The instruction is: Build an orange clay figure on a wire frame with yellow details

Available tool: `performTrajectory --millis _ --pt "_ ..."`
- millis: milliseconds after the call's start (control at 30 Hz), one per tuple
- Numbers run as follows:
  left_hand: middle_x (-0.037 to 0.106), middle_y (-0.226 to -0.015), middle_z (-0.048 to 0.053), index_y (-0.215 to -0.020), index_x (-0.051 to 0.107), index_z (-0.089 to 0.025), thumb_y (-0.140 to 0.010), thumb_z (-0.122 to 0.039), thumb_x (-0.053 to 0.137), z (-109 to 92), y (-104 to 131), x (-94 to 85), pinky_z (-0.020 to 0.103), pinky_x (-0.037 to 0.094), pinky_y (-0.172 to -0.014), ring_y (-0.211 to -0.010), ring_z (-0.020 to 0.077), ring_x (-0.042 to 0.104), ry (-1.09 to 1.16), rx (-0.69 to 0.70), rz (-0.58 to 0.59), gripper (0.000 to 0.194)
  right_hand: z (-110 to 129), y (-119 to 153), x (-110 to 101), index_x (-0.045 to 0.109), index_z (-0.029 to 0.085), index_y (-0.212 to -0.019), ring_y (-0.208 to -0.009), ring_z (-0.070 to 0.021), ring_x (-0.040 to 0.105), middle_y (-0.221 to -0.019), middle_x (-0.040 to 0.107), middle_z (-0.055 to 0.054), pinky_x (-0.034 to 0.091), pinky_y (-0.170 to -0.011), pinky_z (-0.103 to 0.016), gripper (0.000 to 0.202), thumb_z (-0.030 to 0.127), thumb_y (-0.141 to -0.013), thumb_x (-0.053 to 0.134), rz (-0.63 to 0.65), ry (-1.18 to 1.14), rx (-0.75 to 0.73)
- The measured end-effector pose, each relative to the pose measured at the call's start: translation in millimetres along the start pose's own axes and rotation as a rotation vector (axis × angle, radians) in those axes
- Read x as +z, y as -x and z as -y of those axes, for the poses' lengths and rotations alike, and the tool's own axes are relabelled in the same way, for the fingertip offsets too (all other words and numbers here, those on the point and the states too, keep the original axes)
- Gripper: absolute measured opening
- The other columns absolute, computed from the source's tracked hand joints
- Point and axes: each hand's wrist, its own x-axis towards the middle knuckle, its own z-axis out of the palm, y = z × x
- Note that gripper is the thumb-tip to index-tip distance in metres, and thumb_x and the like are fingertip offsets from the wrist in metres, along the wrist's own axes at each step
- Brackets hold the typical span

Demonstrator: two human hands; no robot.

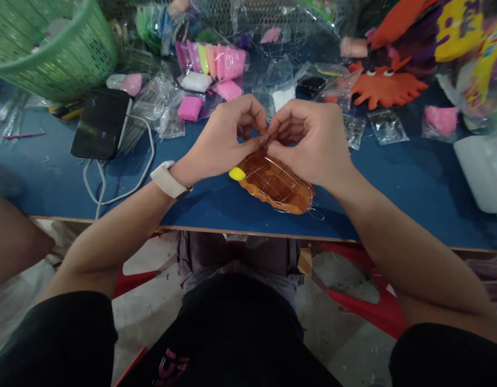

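Note:
An orange-brown oval piece (pixel 278 185) with thin wire crossing its hollow side lies over the blue table, a small wire loop sticking out at its lower right end. On its left edge is a yellow lump (pixel 237 173). My left hand (pixel 228 134) and my right hand (pixel 312 137) meet at the far end of the piece, thumbs and fingertips pinched together on thin wire there. The fingertips cover the exact spot being held. A light band is round my left wrist.
A green basket (pixel 50 59) stands at the back left, near a black device (pixel 101 123) with a white cable. Clay packs (pixel 211 59), plastic bags and an orange crab figure (pixel 387 86) lie along the back. A white container (pixel 484 172) is at right; another person's arm (pixel 16 242) shows at left.

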Motion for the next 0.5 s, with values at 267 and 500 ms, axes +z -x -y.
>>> performTrajectory --millis 267,500 --pt "0.075 -0.095 0.004 -0.089 0.062 -0.03 -0.089 -0.033 0.087 -4.8 -0.7 -1.1 0.049 0.058 -0.081 -0.083 0.0228 0.063 -0.081 0.002 0.0 0.025 4.4 0.1 -2.7 0.084 0.043 -0.101 -0.102 -0.0371 0.083 -0.107 0.09 0.0 0.072 -0.101 -0.063 0.02 0.038 -0.083 0.09 0.005 0.075 0.045" --pt "0.069 -0.089 0.004 -0.086 0.062 -0.029 -0.08 -0.017 0.076 -5.4 1.0 -4.8 0.046 0.049 -0.074 -0.077 0.0212 0.053 -0.028 0.06 0.048 0.019 4.1 0.1 -1.4 0.086 0.041 -0.101 -0.1 -0.0359 0.082 -0.103 0.09 -0.001 0.072 -0.098 -0.06 0.015 0.037 -0.086 0.087 0.011 0.112 0.043"
